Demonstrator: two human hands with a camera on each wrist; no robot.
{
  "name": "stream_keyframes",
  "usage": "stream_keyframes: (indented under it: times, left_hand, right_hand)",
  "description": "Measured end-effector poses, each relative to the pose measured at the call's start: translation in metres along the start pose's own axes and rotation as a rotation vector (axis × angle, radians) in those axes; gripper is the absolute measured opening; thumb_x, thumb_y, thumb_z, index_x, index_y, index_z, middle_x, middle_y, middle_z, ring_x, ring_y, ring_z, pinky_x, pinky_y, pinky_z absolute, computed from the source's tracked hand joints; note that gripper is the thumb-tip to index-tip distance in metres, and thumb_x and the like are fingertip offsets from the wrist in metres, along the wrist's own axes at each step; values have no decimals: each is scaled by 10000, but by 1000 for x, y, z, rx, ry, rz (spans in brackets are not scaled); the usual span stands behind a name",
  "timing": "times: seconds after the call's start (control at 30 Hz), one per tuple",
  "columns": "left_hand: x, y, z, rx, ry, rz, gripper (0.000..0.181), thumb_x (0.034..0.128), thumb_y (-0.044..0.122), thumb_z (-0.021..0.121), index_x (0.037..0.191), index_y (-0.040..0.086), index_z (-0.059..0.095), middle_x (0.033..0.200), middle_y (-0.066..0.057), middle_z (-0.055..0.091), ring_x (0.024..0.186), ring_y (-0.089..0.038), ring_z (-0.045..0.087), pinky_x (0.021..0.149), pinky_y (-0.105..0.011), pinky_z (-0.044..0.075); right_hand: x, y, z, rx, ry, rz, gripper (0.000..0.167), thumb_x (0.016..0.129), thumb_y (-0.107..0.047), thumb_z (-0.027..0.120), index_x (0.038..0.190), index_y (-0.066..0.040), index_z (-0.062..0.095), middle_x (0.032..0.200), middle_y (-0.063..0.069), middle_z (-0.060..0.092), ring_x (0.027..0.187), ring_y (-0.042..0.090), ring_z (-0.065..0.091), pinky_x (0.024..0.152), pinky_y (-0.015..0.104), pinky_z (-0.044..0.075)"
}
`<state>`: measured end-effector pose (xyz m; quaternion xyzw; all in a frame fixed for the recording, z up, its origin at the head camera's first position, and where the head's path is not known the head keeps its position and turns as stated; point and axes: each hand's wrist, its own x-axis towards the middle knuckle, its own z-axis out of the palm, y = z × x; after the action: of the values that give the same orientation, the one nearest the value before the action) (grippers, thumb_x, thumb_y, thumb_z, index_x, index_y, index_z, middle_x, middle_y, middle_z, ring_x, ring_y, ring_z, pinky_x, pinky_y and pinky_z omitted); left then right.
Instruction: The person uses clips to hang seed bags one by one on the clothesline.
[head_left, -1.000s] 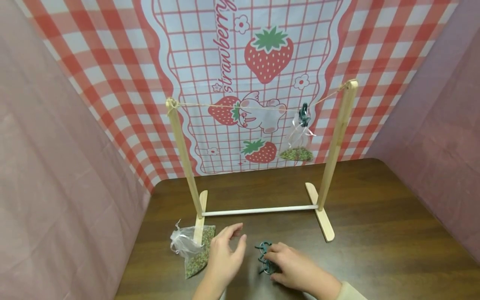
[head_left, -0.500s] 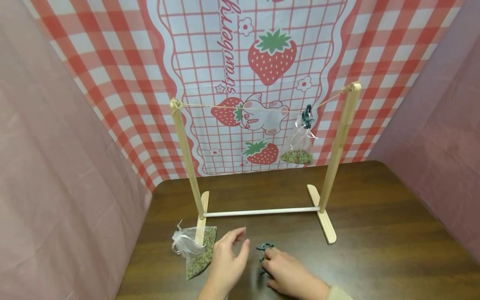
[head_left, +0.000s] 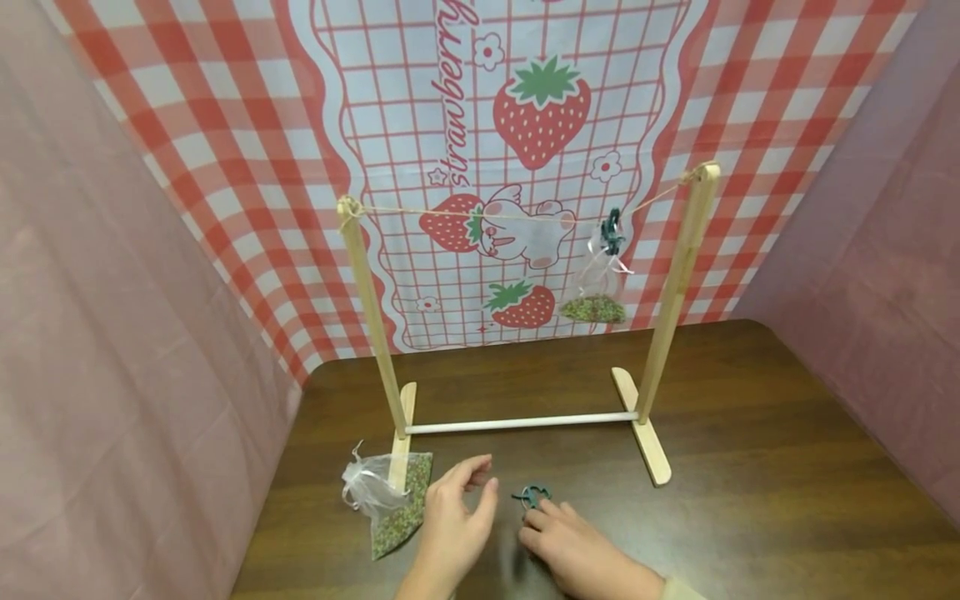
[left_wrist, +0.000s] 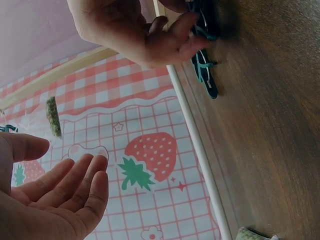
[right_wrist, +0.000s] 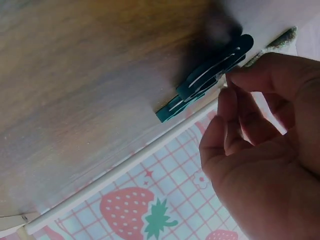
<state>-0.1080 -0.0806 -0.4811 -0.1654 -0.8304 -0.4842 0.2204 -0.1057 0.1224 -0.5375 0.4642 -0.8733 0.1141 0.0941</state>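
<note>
My right hand [head_left: 573, 546] pinches a dark green plastic spring clip [right_wrist: 215, 70] between thumb and fingertips, low over the wooden table; the fingers cover this clip in the head view. Just beyond it lies a second green clip [head_left: 534, 497], also visible in the left wrist view as a clip [left_wrist: 205, 75] past the fingertips. To the left, my left hand [head_left: 457, 517] hovers with relaxed fingers and thumb apart, holding nothing. Beside it a sheer white drawstring bag [head_left: 397, 508] of green-brown bits lies partly over the stand's left foot.
A wooden stand with two posts [head_left: 678, 292] and a white crossbar [head_left: 517, 423] stands behind the hands. From its string [head_left: 420, 211] hangs another filled sheer bag [head_left: 596, 304], held by green clips [head_left: 612, 232]. Checked strawberry cloth [head_left: 247, 158] covers the back.
The right hand's fingers have closed on the nearer clip and shifted slightly, leaving the farther clip more exposed. The left hand and the bags have stayed nearly still.
</note>
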Motion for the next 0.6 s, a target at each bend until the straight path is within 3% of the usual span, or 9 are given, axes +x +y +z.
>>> stream_keyframes:
  times: [0.1, 0.2, 0.33, 0.43, 0.53, 0.6]
  left_hand:
    - [0, 1, 0, -7, -14, -15, 227, 869, -12, 739, 1090, 39, 729, 1004, -3, 730, 825, -147, 686, 713, -376, 565]
    - [0, 1, -1, -6, -23, -19, 232, 871, -12, 737, 1097, 43, 729, 1012, -3, 731, 831, -131, 682, 716, -384, 566]
    - [-1, 1, -2, -10, -21, -17, 233, 875, -9, 737, 1101, 49, 729, 1016, -2, 730, 832, -136, 681, 717, -390, 565]
    - [-1, 1, -2, -16, -17, -17, 228, 880, 0, 737, 1101, 55, 729, 1004, 8, 727, 825, -120, 672, 709, -385, 563]
    - [-1, 1, -2, -20, -12, -10, 231, 875, 0, 740, 1099, 55, 730, 987, 13, 724, 816, -103, 665, 700, -371, 563]
    - [-1, 0, -2, -17, -7, -1, 236, 868, -4, 742, 1096, 54, 730, 977, 13, 724, 811, -99, 663, 696, -365, 564]
  right_hand:
    - [-2, 0, -1, 35, -20, 17, 332, 750, -17, 789, 1038, -147, 686, 1025, -67, 612, 896, 117, 478, 662, 228, 352]
    - [-2, 1, 0, 47, -23, 2, 349, 716, -95, 796, 1052, -133, 710, 1022, -70, 600, 897, 112, 469, 669, 226, 355]
    - [-5, 3, 0, 49, 2, -33, 132, 800, -197, 824, 888, -165, 731, 965, -89, 559, 860, 85, 464, 663, 209, 381]
    - [-10, 4, 0, 47, 43, -19, 160, 815, -208, 843, 790, -201, 685, 937, -92, 522, 831, 77, 463, 663, 223, 407]
    - [-14, 5, 0, 27, 79, 76, 230, 803, -264, 859, 760, -196, 644, 893, -87, 481, 775, 80, 449, 633, 250, 417]
    - [-15, 3, 0, 4, 83, 205, 278, 807, -328, 856, 762, -164, 635, 840, -74, 462, 722, 94, 444, 583, 268, 417]
